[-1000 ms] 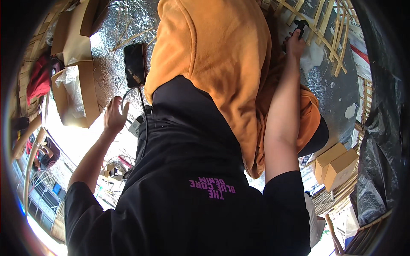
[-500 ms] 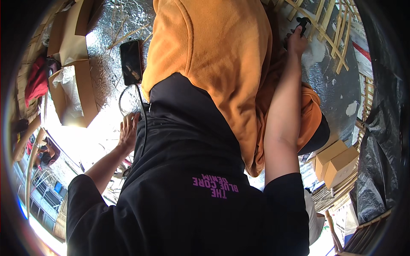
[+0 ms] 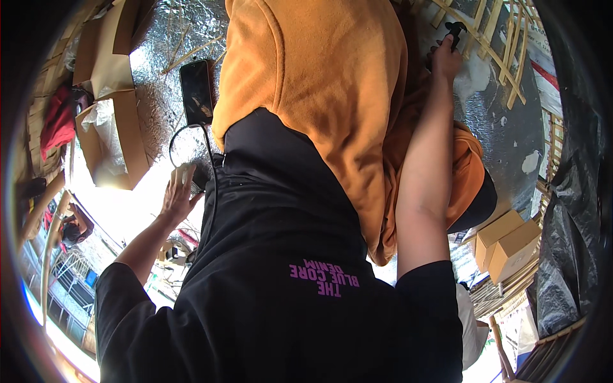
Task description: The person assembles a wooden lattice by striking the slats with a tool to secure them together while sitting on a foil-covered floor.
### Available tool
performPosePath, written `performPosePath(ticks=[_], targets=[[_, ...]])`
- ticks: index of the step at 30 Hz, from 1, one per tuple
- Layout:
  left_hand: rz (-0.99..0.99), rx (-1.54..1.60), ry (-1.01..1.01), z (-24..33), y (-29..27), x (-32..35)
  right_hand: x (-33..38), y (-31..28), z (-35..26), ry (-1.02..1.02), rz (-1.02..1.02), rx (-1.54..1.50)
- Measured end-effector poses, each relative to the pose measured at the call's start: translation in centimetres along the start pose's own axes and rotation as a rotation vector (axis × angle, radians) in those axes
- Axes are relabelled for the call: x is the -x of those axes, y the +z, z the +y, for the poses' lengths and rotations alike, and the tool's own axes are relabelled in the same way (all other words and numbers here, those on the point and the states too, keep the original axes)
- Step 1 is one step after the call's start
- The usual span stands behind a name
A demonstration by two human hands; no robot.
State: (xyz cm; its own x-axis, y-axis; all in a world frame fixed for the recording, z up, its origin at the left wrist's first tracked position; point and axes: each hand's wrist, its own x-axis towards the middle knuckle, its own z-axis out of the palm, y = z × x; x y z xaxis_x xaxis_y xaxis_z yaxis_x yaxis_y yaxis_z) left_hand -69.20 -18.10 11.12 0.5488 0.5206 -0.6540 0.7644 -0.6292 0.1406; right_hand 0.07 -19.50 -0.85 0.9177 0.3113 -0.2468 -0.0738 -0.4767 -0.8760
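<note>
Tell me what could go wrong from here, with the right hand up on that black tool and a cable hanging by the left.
1. The black cable runs from the black device right past the left hand; a snag could drag the device off the foil-covered surface.
2. The right hand grips the black tool at full arm's stretch among the wooden slats, so it might slip.
3. The orange garment blocks much of the view.

**Cluttered shed-like space, harsh daylight**

Silver foil sheeting [image 3: 504, 121] covers the main surface, crinkled. Bamboo lattice [image 3: 504, 48] upper right. Open cardboard boxes [image 3: 112, 137] left, closed cardboard boxes [image 3: 507, 246] lower right. Black plastic sheeting [image 3: 571, 210] along right edge. Blown-out sunlight lower left.
</note>
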Motion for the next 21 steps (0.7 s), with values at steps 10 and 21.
performPosePath(ticks=[10,21], targets=[[0.041,-0.032,-0.272,0.5,6.9,9.8,-2.1,1.2,3.6,-0.071,0.088,0.228],[-0.300,0.396,-0.375,5.1,8.1,8.0,-2.4,0.5,4.1,-0.175,0.122,0.179]])
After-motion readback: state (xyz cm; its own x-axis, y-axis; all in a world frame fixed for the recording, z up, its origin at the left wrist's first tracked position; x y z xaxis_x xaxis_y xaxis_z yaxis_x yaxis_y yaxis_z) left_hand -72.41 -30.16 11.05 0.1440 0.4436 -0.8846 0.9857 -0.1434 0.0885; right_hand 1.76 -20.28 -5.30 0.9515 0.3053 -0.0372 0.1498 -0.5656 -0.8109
